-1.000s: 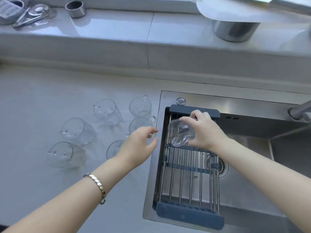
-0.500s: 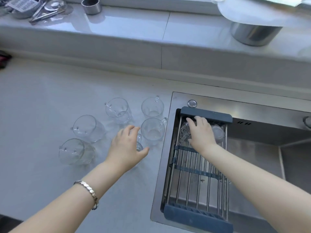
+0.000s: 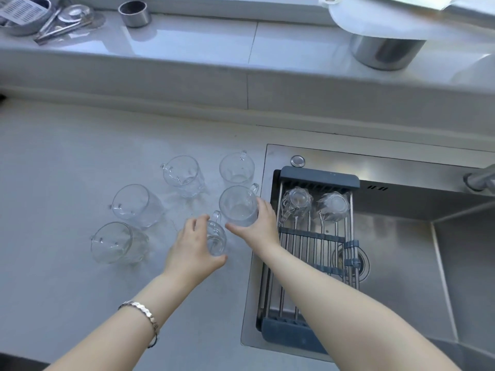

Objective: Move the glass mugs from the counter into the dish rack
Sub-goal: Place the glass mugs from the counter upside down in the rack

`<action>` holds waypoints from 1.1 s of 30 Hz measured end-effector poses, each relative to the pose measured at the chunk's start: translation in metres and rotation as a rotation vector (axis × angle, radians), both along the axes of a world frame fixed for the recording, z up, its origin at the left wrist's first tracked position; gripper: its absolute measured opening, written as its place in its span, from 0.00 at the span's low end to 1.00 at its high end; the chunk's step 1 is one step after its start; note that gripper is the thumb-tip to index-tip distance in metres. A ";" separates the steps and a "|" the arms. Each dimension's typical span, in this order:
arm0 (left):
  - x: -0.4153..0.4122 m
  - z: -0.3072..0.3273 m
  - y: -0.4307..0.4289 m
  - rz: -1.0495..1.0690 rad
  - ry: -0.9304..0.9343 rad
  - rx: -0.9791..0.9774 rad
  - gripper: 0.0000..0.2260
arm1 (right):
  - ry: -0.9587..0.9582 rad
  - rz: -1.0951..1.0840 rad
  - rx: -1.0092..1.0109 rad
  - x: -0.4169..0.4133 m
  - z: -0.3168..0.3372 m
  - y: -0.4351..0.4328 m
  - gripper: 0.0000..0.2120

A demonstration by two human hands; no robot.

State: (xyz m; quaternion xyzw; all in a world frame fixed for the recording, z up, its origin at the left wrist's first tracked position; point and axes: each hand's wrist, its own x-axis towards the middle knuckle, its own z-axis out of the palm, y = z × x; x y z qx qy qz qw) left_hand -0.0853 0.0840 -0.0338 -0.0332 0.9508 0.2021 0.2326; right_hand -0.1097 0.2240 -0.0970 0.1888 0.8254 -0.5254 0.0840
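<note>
Left hand (image 3: 193, 246) wraps half-hidden mug (image 3: 216, 238); right hand (image 3: 261, 223) cups neighbouring mug (image 3: 237, 206); contact unclear.

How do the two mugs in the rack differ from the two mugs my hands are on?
The rack mugs sit upside down on the dish rack, untouched. The mugs under the left hand and right hand stand on the counter. All are clear glass.

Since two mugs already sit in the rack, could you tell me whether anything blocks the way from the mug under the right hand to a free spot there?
Nothing visible does. The right hand is on the mug beside the sink edge, and the dish rack lies just to its right. The two mugs in the rack fill only the far end; the near bars are bare.
</note>
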 end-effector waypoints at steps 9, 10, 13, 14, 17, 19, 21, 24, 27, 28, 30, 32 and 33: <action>0.028 0.021 0.027 -0.015 0.059 0.096 0.33 | -0.081 -0.008 -0.263 0.116 0.053 0.095 0.28; 0.031 0.023 0.034 -0.027 0.067 0.120 0.33 | -0.102 -0.037 -0.264 0.128 0.056 0.109 0.27; 0.037 0.028 0.055 -0.069 0.077 0.176 0.33 | -0.178 -0.103 -0.099 0.150 0.059 0.147 0.27; 0.038 0.029 0.061 -0.085 0.075 0.185 0.33 | -0.204 -0.107 -0.016 0.153 0.060 0.157 0.27; 0.043 0.030 0.074 -0.134 0.072 0.199 0.32 | -0.210 -0.075 0.174 0.151 0.064 0.176 0.26; 0.045 0.031 0.078 -0.156 0.079 0.200 0.32 | -0.181 -0.018 0.284 0.138 0.065 0.178 0.26; 0.046 0.032 0.079 -0.165 0.088 0.197 0.33 | -0.167 0.056 0.419 0.119 0.059 0.172 0.27; 0.047 0.034 0.076 -0.179 0.099 0.171 0.32 | -0.191 0.236 0.655 0.086 0.036 0.160 0.31; 0.046 0.036 0.070 -0.173 0.107 0.151 0.32 | -0.244 0.394 0.848 0.063 0.011 0.151 0.28; 0.046 0.037 0.068 -0.170 0.111 0.147 0.32 | -0.257 0.400 0.884 0.059 0.005 0.150 0.27; 0.045 0.039 0.064 -0.156 0.116 0.140 0.32 | -0.273 0.361 0.908 0.054 -0.002 0.150 0.26; 0.045 0.041 0.061 -0.134 0.122 0.144 0.32 | -0.250 0.320 0.936 0.056 -0.002 0.149 0.29; 0.044 0.041 0.060 -0.122 0.122 0.151 0.32 | -0.205 0.304 0.943 0.060 0.002 0.147 0.31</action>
